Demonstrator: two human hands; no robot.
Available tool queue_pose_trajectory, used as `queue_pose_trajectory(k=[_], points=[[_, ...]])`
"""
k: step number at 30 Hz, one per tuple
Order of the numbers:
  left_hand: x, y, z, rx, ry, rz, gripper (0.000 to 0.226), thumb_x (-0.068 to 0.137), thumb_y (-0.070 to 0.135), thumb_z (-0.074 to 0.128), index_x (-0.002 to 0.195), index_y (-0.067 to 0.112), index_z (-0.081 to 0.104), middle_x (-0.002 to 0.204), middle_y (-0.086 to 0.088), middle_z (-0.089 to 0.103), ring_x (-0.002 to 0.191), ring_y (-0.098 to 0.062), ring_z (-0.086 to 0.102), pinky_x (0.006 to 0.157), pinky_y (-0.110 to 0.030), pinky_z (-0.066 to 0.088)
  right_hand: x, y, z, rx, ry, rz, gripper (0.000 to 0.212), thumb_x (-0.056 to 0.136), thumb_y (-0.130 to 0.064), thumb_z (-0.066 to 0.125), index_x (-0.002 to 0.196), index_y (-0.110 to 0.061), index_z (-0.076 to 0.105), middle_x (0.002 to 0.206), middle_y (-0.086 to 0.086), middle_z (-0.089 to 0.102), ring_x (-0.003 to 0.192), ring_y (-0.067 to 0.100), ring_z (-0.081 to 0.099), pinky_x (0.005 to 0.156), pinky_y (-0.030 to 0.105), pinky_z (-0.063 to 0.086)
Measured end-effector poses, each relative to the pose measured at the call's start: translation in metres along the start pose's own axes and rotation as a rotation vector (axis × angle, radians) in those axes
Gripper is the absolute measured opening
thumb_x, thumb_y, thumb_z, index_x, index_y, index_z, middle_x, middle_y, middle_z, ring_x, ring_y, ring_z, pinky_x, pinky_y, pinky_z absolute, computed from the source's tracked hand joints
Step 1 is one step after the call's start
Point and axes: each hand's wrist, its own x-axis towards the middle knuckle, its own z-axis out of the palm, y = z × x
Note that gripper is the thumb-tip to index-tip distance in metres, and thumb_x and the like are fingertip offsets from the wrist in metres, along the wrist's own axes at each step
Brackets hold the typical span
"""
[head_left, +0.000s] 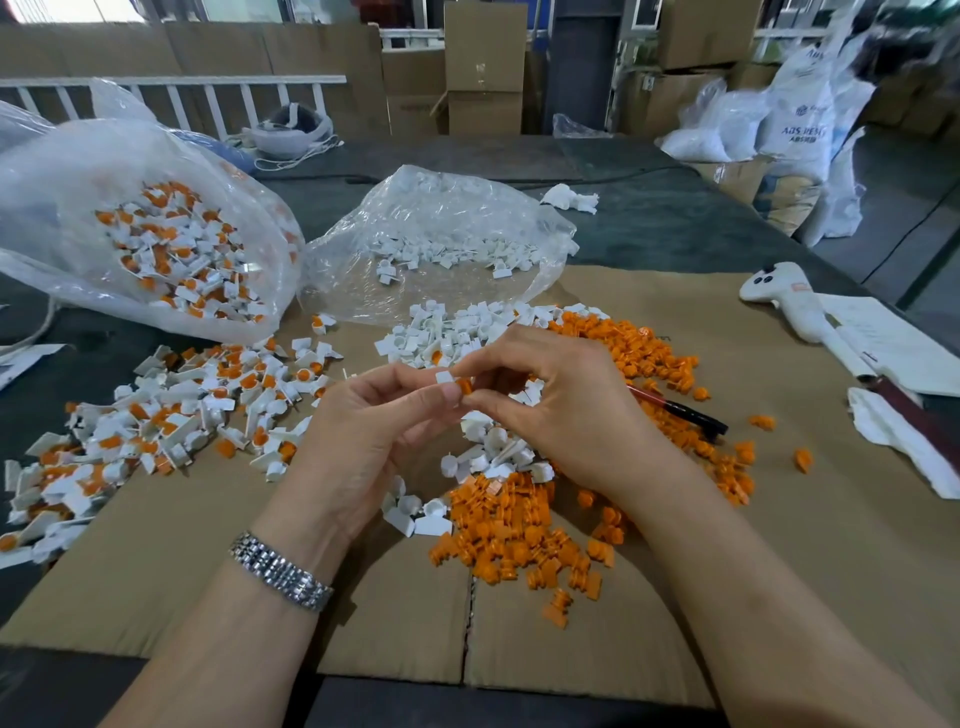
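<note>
Hands meet over cardboard (675, 597): left hand (374, 421) pinches white cap (444, 377), right hand (550, 400) pinches orange plug (464, 386); misalignment could pop the plug loose.

At 2 o'clock a white sack (800, 111) carried blue print that read roughly "ABS RES", with a smaller line beneath it too blurred to read. The sheet of paper (883, 338) at 3 o'clock bore faint, illegible print.

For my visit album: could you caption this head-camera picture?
Left hand pinching a white cap, right hand an orange plug, near a heap of orange plugs on cardboard.
</note>
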Motion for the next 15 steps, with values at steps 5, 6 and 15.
queue_pose_trajectory(k=[5, 6, 15], points=[[0.001, 0.0, -0.001, -0.006, 0.007, -0.022, 0.013, 0.069, 0.002, 0.079, 0.08, -0.002, 0.075, 0.096, -0.021, 0.077, 0.088, -0.027, 0.077, 0.074, -0.024, 0.061, 0.0, -0.002, -0.001, -0.026, -0.03, 0.017, 0.026, 0.087, -0.019, 0.079, 0.113, -0.018, 0.074, 0.094, -0.011, 0.067, 0.086, 0.005, 0.064, 0.082, 0.021, 0.054], [0.001, 0.0, -0.002, -0.016, 0.005, -0.032, 0.013, 0.068, 0.002, 0.079, 0.08, -0.001, 0.075, 0.097, -0.023, 0.077, 0.09, -0.028, 0.077, 0.075, -0.024, 0.061, 0.0, -0.001, -0.004, 0.009, -0.028, 0.046, 0.03, 0.086, -0.022, 0.08, 0.115, -0.02, 0.073, 0.094, -0.012, 0.068, 0.086, 0.004, 0.065, 0.081, 0.02, 0.054], [0.002, 0.002, -0.002, -0.033, 0.014, -0.089, 0.007, 0.068, 0.009, 0.081, 0.069, 0.016, 0.081, 0.087, -0.013, 0.078, 0.088, -0.028, 0.078, 0.067, -0.024, 0.063, -0.008, 0.056, -0.042, -0.6, -0.163, 0.809, 0.05, 0.088, -0.059, 0.066, 0.104, -0.011, 0.062, 0.1, 0.009, 0.062, 0.093, 0.027, 0.059, 0.084, 0.045, 0.053]])
